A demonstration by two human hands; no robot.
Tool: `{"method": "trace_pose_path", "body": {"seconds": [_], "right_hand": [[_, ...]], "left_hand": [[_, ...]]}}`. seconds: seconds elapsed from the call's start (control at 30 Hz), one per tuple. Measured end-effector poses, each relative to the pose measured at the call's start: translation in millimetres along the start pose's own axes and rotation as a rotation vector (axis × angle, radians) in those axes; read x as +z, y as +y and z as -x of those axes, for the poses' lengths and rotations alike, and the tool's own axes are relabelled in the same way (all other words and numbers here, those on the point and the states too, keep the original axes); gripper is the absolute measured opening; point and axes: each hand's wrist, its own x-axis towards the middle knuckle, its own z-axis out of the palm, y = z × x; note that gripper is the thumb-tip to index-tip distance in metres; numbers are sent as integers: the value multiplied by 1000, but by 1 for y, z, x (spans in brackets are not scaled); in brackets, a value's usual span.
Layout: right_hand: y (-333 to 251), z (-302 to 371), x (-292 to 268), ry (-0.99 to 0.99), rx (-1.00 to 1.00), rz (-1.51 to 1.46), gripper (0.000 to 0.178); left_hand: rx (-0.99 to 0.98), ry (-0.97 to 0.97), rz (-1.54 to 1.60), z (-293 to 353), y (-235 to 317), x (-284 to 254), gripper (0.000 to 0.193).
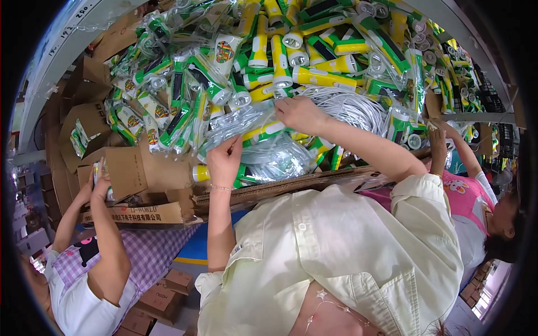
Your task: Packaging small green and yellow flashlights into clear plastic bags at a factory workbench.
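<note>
My left hand (225, 160) is closed, its thumb and fingers pinching the near edge of a clear plastic bag (240, 119). My right hand (301, 113) reaches in from the right, fingertips closed at the bag's far right end. A yellow and green flashlight (263, 132) lies between my hands, beside the film; whether it is inside the bag I cannot tell. Just below it sits a bunch of crumpled clear bags (283, 162). Behind my right wrist spreads a bundle of white cables (344, 106).
Loose flashlights (330, 75) heap across the far side, with bagged ones (176, 115) at left. A cardboard wall (302, 182) runs along the near edge. A co-worker's hands (98, 182) work by a carton (126, 171) at left; another person's arm (465, 148) reaches in at right.
</note>
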Motion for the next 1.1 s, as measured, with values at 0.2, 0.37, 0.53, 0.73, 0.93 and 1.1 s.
{"method": "trace_pose_path", "body": {"seconds": [0.2,0.37,0.53,0.73,0.93,1.1], "right_hand": [[-5,-18,-2,-492,96,89,4],[5,-9,-30,-40,-14,-122,15],[13,37,-68,-132,-243,-281,20],[-3,66,-40,-220,-436,-121,10],[7,27,-43,-83,-72,-357,21],[-5,4,-14,-149,52,-157,19]], "left_hand": [[38,-38,-66,-3,2,6,19],[62,-6,-70,-3,2,4,20],[47,4,-60,-4,0,4,19],[51,20,-33,-3,-6,6,20],[25,5,-30,2,-9,5,21],[-7,7,-8,1,-8,5,22]]}}
